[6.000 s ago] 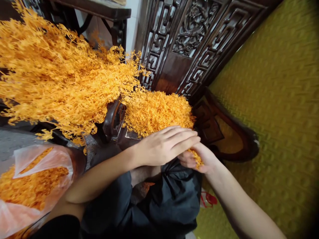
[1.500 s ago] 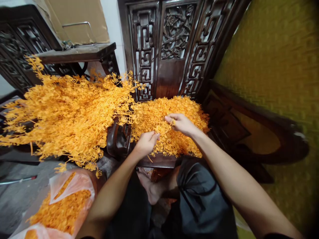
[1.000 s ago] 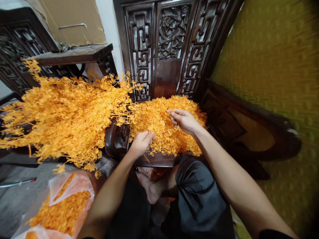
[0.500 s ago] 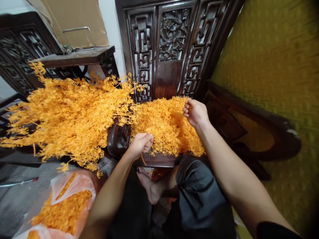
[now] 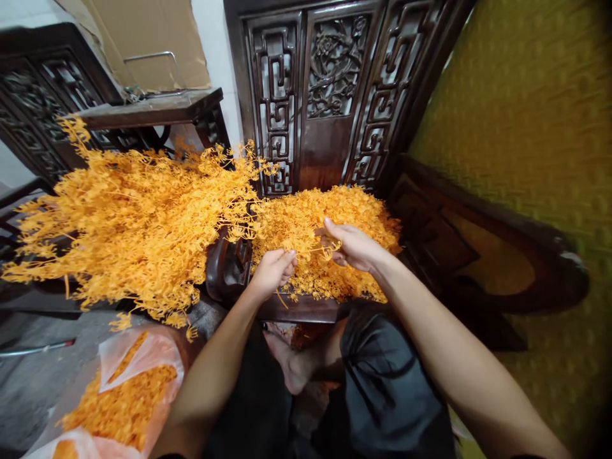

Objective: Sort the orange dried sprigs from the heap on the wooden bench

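My left hand [image 5: 275,273] is closed in a pinch on a thin orange plastic flower stem [image 5: 282,298], whose lower end sticks out below the fingers. The stem's branching top reaches right toward my right hand [image 5: 351,245]. That hand has its thumb and fingers apart around the tip of the stem; whether they touch it I cannot tell. Beneath both hands lies a pile of small orange plastic flower pieces [image 5: 368,210] on the dark wooden chair seat [image 5: 306,310].
A big heap of branching orange plastic flower stems [image 5: 138,217] lies to the left. Below it stands a plastic bag [image 5: 162,350] filled with orange pieces. A carved chair back [image 5: 325,146] rises ahead, and a dark wooden furniture piece [image 5: 549,261] stands at right.
My right hand has come left and slightly down from the pile's right edge to the stem, and its fingers have opened. My left hand has barely moved and keeps its pinch.
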A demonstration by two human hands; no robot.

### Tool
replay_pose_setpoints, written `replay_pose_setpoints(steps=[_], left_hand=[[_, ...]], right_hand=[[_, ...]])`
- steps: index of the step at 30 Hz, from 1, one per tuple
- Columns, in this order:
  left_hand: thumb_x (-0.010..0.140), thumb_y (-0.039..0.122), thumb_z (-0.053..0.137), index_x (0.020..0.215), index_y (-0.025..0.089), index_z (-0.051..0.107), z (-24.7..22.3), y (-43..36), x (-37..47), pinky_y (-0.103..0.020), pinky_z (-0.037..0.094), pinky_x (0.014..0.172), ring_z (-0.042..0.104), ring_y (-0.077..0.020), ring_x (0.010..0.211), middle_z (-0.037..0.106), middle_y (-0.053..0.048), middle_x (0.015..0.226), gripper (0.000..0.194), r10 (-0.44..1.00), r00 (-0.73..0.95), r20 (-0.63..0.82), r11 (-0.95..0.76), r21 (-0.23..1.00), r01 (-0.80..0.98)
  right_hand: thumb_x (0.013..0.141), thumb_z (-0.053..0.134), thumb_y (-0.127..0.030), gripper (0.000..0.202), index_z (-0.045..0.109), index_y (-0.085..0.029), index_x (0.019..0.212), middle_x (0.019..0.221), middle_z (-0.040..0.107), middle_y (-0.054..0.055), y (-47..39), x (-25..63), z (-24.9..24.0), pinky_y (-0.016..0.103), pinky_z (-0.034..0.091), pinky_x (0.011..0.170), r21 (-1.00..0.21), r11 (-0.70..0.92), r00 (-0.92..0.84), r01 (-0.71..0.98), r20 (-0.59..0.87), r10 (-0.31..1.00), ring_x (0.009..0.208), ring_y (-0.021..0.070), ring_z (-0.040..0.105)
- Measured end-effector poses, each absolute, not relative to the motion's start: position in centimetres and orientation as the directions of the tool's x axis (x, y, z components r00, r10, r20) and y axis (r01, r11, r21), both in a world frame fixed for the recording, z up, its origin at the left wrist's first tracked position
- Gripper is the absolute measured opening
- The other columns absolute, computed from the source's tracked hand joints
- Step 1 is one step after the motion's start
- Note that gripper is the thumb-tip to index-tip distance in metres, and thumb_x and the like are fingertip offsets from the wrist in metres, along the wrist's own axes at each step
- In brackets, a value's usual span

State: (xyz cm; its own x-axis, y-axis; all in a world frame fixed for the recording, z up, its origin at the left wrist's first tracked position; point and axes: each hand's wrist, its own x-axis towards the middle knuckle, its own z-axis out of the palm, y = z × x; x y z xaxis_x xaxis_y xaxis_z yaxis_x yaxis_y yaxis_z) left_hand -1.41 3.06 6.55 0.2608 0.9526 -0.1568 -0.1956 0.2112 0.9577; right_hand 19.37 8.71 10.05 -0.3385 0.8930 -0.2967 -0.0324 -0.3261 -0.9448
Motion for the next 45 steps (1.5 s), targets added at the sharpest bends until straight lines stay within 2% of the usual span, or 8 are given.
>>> replay_pose_setpoints(steps=[10, 16, 20, 24, 28, 32, 40, 45], left_hand=[[0.078, 0.071, 0.064, 0.072, 0.017, 0.053, 6.4, 2.6, -0.8, -0.022, 0.018, 0.042, 0.028, -0.0050, 0.040, 0.036, 0.008, 0.048, 0.055, 0.976, 0.192, -0.106, 0.108, 0.994, 0.001], [0.072, 0.067, 0.073, 0.071, 0.018, 0.051, 7.3, 2.2, -1.1, -0.020, 0.011, 0.038, 0.022, -0.0035, 0.037, 0.030, 0.011, 0.046, 0.054, 0.966, 0.214, -0.146, 0.184, 0.967, -0.173], [0.072, 0.065, 0.075, 0.070, 0.018, 0.049, 7.1, 2.1, -2.3, -0.018, 0.009, 0.038, 0.019, -0.0027, 0.037, 0.027, 0.012, 0.046, 0.053, 0.985, 0.128, -0.117, 0.148, 0.952, -0.267], [0.073, 0.068, 0.072, 0.072, 0.017, 0.052, 6.8, 2.5, -1.3, -0.018, 0.012, 0.039, 0.024, -0.0028, 0.038, 0.033, 0.010, 0.048, 0.055, 0.980, 0.170, -0.107, 0.139, 0.971, -0.192], [0.070, 0.071, 0.073, 0.071, 0.016, 0.052, 6.9, 2.5, -0.5, -0.018, 0.014, 0.038, 0.026, -0.0030, 0.039, 0.034, 0.009, 0.048, 0.059, 0.974, 0.200, -0.111, 0.148, 0.972, -0.184], [0.068, 0.070, 0.076, 0.072, 0.016, 0.052, 6.9, 2.6, -1.0, -0.017, 0.012, 0.038, 0.023, -0.0025, 0.038, 0.031, 0.011, 0.047, 0.059, 0.974, 0.192, -0.123, 0.171, 0.950, -0.262], [0.074, 0.060, 0.076, 0.072, 0.017, 0.051, 6.9, 3.5, -0.9, -0.016, 0.010, 0.039, 0.019, -0.0015, 0.038, 0.027, 0.012, 0.048, 0.050, 0.982, 0.117, -0.146, 0.178, 0.919, -0.352], [0.080, 0.052, 0.073, 0.072, 0.016, 0.051, 6.4, 4.1, -0.5, -0.016, 0.011, 0.039, 0.019, -0.0017, 0.037, 0.027, 0.011, 0.049, 0.042, 0.981, 0.101, -0.164, 0.190, 0.909, -0.370]], right_hand=[[0.068, 0.080, -0.067, 0.055, 0.059, -0.018, 0.082, 0.049, 0.038, -0.009, 9.2, 19.2, 9.4, 0.022, 0.019, 0.039, -0.975, 0.050, -0.196, 0.215, 0.007, 0.981, 0.039, 0.0057, 0.027], [0.076, 0.079, -0.057, 0.044, 0.058, -0.019, 0.085, 0.055, 0.051, -0.002, 11.0, 21.5, 8.7, 0.029, 0.045, 0.043, -0.936, 0.057, -0.016, 0.346, 0.055, 0.998, 0.044, 0.0163, 0.055], [0.078, 0.079, -0.047, 0.038, 0.051, -0.021, 0.084, 0.073, 0.060, 0.003, 11.9, 24.0, 8.6, 0.033, 0.055, 0.049, -0.995, 0.049, 0.297, 0.093, 0.074, 0.952, 0.061, 0.0187, 0.063], [0.065, 0.090, -0.041, 0.046, 0.054, -0.020, 0.085, 0.093, 0.066, 0.006, 10.9, 23.3, 8.8, 0.030, 0.058, 0.055, -0.994, 0.024, -0.045, -0.103, 0.028, 0.999, 0.072, 0.0166, 0.064], [0.072, 0.086, -0.047, 0.050, 0.065, -0.021, 0.109, 0.075, 0.057, -0.001, 9.3, 21.1, 9.9, 0.020, 0.040, 0.041, -0.981, 0.027, -0.219, -0.190, 0.070, 0.973, 0.057, 0.0097, 0.048], [0.077, 0.080, -0.058, 0.049, 0.069, -0.014, 0.096, 0.057, 0.034, -0.008, 8.6, 20.6, 10.3, 0.017, 0.025, 0.037, -0.977, -0.085, -0.288, -0.196, -0.025, 0.957, 0.047, 0.0047, 0.026], [0.087, 0.073, -0.031, 0.027, 0.064, -0.021, 0.111, 0.084, 0.060, 0.003, 10.5, 21.0, 9.4, 0.018, 0.048, 0.044, -0.831, -0.404, -0.304, -0.383, -0.300, 0.904, 0.065, 0.0121, 0.059], [0.094, 0.053, -0.062, 0.042, 0.058, -0.021, 0.097, 0.087, 0.063, 0.009, 12.6, 20.5, 9.1, 0.027, 0.059, 0.057, -0.683, -0.487, -0.193, -0.544, -0.463, 0.865, 0.078, 0.0187, 0.065]])
